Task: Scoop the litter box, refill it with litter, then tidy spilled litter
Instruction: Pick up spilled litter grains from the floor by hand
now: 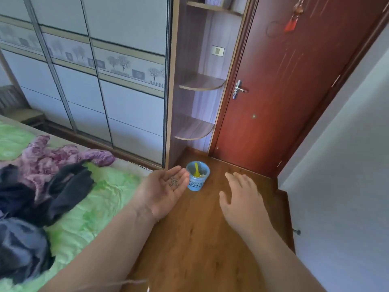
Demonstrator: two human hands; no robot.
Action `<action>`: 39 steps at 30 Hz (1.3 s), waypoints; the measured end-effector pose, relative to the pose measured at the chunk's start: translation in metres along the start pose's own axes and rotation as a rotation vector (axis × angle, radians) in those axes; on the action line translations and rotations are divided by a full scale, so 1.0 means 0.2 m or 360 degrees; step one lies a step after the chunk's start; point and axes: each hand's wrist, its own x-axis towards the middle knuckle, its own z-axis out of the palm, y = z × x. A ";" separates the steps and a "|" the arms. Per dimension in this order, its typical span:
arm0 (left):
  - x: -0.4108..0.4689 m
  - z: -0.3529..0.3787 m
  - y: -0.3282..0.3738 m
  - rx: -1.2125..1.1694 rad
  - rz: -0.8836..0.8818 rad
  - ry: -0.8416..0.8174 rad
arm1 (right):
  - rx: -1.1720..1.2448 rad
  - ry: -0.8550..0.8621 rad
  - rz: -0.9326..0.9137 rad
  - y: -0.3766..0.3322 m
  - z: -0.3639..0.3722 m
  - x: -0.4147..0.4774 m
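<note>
My left hand is stretched forward, palm up and cupped, with a small pile of dark litter grains resting on the palm. Its fingertips reach close to the rim of a small blue mesh waste bin standing on the wooden floor in the corner. Something yellow sticks up inside the bin. My right hand hovers palm down to the right of the bin, fingers spread, holding nothing. No litter box is in view.
A bed with a green sheet and heaped clothes lies on the left. Behind the bin stand a sliding wardrobe and corner shelves. A closed red-brown door is ahead, a white wall on the right.
</note>
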 end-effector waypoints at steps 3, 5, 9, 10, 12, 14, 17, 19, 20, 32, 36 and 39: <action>0.30 0.14 0.02 0.0070 -0.0075 0.0002 | 0.0033 -0.0022 0.0107 0.12 0.05 0.25; 0.52 0.25 0.03 0.0122 -0.0118 0.0015 | 0.0047 -0.0034 0.0164 0.22 0.09 0.42; 0.98 0.46 0.00 0.0175 -0.0143 0.0054 | 0.0077 -0.0035 0.0210 0.45 0.19 0.83; 1.10 0.52 -0.01 0.0180 -0.0139 0.0060 | 0.0080 -0.0037 0.0205 0.52 0.22 0.95; 1.35 0.65 -0.04 0.0174 -0.0126 0.0077 | 0.0075 -0.0037 0.0171 0.65 0.28 1.20; 1.59 0.78 -0.07 0.0157 -0.0113 0.0107 | 0.0069 -0.0052 0.0130 0.79 0.33 1.46; 1.93 0.97 -0.09 0.0130 -0.0102 0.0163 | 0.0077 -0.0082 0.0094 0.97 0.37 1.87; 2.12 1.07 -0.08 0.0097 -0.0104 0.0207 | 0.0074 -0.0110 0.0065 1.05 0.40 2.11; 2.22 1.10 -0.08 0.0085 -0.0113 0.0233 | 0.0074 -0.0132 0.0051 1.08 0.42 2.23; 3.67 1.16 0.12 0.0082 -0.0333 0.0584 | 0.0150 -0.0349 0.0076 1.29 1.16 3.45; 4.22 1.08 0.12 0.0133 -0.0406 0.0696 | 0.0307 -0.0545 0.0180 1.36 1.54 3.74; 4.56 0.93 0.05 0.0177 -0.0454 0.0799 | 0.0348 -0.0653 0.0196 1.40 1.83 3.89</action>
